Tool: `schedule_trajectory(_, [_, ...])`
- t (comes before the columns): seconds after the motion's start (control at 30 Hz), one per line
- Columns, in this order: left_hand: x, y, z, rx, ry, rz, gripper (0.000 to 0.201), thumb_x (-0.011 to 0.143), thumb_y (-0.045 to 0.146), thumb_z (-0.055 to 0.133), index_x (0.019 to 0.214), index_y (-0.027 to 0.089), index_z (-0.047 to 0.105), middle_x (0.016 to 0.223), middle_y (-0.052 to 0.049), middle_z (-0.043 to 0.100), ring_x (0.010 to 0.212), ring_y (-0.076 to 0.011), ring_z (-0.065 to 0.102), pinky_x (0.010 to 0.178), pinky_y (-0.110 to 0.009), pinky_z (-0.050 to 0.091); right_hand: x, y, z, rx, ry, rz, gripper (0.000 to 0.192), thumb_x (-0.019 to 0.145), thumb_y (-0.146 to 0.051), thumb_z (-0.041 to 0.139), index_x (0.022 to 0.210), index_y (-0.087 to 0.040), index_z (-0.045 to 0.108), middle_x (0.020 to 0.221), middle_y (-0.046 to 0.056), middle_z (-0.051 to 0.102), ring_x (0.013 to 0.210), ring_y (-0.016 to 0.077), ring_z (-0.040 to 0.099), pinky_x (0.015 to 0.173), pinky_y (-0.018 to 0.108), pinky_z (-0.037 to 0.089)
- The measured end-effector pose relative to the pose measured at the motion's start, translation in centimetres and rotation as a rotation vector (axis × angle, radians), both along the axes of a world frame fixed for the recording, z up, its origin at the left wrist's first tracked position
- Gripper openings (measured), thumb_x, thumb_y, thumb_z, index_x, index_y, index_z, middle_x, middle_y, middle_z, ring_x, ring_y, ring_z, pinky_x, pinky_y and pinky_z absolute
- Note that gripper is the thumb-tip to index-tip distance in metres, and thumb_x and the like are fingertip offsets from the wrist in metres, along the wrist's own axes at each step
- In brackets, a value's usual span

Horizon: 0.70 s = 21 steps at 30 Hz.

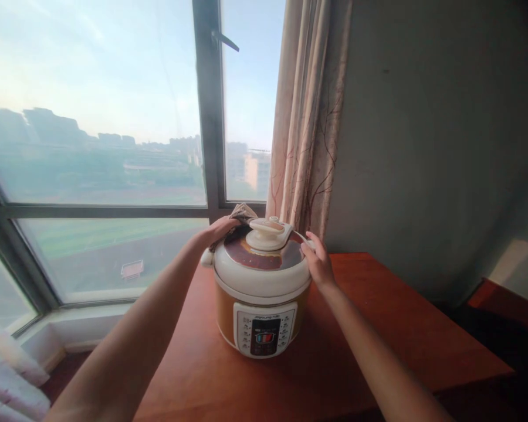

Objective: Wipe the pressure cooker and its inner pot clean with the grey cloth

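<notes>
A white and brown electric pressure cooker (260,281) stands upright on the reddish wooden table, its control panel facing me. Its lid is closed, with a cream knob handle (266,234) on top. At the lid's back left, my left hand (222,227) is closed on a crumpled patterned cloth (243,213), which lies against the lid. My right hand (319,261) is at the lid's right edge, fingers curled round a slim white piece (305,239). Whether that piece belongs to the cooker or is separate, I cannot tell.
The wooden table (405,328) reaches toward the right, with its edge in shadow. Behind it are a large window (211,117) and a hanging curtain (308,117). A pale curtain (9,375) hangs at the lower left. A grey wall (422,146) rises at the right.
</notes>
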<state>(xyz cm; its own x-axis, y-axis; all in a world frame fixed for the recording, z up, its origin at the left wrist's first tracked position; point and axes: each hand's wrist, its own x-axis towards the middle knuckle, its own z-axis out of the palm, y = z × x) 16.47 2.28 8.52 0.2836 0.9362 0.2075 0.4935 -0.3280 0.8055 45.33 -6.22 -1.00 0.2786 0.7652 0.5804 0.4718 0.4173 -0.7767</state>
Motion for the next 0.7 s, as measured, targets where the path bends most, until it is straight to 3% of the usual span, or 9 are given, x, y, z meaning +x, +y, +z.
schedule_trajectory(0.1, [-1.2, -2.6, -0.4, 0.138, 0.001, -0.025, 0.057, 0.078, 0.046, 0.052, 0.121, 0.012, 0.068, 0.118, -0.012, 0.072, 0.111, -0.0347, 0.062, 0.099, -0.044, 0.05, -0.2, -0.2, 0.6, -0.042, 0.084, 0.047, 0.057, 0.087, -0.046, 0.051, 0.138, -0.021, 0.055, 0.145, 0.012, 0.056, 0.132, 0.0283, 0.052, 0.114, 0.048, 0.037])
schedule_trajectory(0.23, [-1.9, -8.3, -1.0, 0.361, 0.043, -0.092, 0.06, 0.088, 0.047, 0.046, 0.141, 0.024, 0.058, 0.144, -0.004, 0.06, 0.132, -0.0347, 0.05, 0.115, -0.046, 0.037, -0.3, -0.4, 1.1, -0.086, 0.098, 0.081, 0.062, 0.086, -0.048, 0.051, 0.141, -0.02, 0.053, 0.148, 0.013, 0.053, 0.134, 0.0291, 0.051, 0.114, 0.048, 0.037])
schedule_trajectory(0.37, [-1.7, -14.8, -2.5, 0.516, 0.192, 0.008, 0.061, 0.091, 0.049, 0.045, 0.147, 0.027, 0.053, 0.155, -0.005, 0.047, 0.141, -0.0348, 0.043, 0.118, -0.049, 0.034, -0.1, -0.4, 1.1, -0.103, 0.085, 0.096, 0.065, 0.086, -0.051, 0.051, 0.142, -0.018, 0.052, 0.148, 0.014, 0.053, 0.133, 0.0297, 0.052, 0.113, 0.047, 0.039])
schedule_trajectory(0.43, [-1.5, -16.9, -3.3, 0.571, 0.251, 0.056, 0.062, 0.091, 0.048, 0.046, 0.15, 0.028, 0.049, 0.159, -0.006, 0.041, 0.145, -0.0344, 0.039, 0.118, -0.05, 0.034, -0.1, -0.4, 1.0, -0.094, 0.087, 0.093, 0.063, 0.086, -0.051, 0.051, 0.14, -0.019, 0.054, 0.147, 0.013, 0.054, 0.133, 0.0292, 0.052, 0.113, 0.047, 0.039])
schedule_trajectory(0.5, [-1.4, -17.6, -3.8, 0.599, 0.268, 0.088, 0.063, 0.09, 0.047, 0.047, 0.151, 0.029, 0.048, 0.16, -0.007, 0.04, 0.146, -0.0335, 0.038, 0.118, -0.05, 0.034, -0.2, -0.4, 1.0, -0.088, 0.091, 0.094, 0.061, 0.086, -0.05, 0.051, 0.14, -0.02, 0.054, 0.147, 0.013, 0.054, 0.133, 0.0289, 0.052, 0.113, 0.047, 0.039])
schedule_trajectory(0.57, [-1.5, -16.7, -3.7, 0.592, 0.258, 0.087, 0.062, 0.089, 0.046, 0.047, 0.148, 0.027, 0.051, 0.157, -0.008, 0.044, 0.145, -0.0332, 0.039, 0.117, -0.049, 0.035, -0.2, -0.5, 1.0, -0.09, 0.092, 0.102, 0.062, 0.086, -0.05, 0.051, 0.14, -0.02, 0.054, 0.147, 0.013, 0.054, 0.134, 0.0288, 0.052, 0.114, 0.048, 0.038])
schedule_trajectory(0.7, [-2.0, -11.2, -1.9, 0.482, 0.187, 0.033, 0.058, 0.087, 0.043, 0.044, 0.137, 0.022, 0.062, 0.15, -0.008, 0.054, 0.136, -0.0336, 0.05, 0.115, -0.046, 0.037, 0.0, -0.6, 1.2, -0.084, 0.071, 0.132, 0.062, 0.087, -0.049, 0.05, 0.141, -0.02, 0.053, 0.149, 0.013, 0.052, 0.137, 0.0281, 0.048, 0.117, 0.047, 0.034])
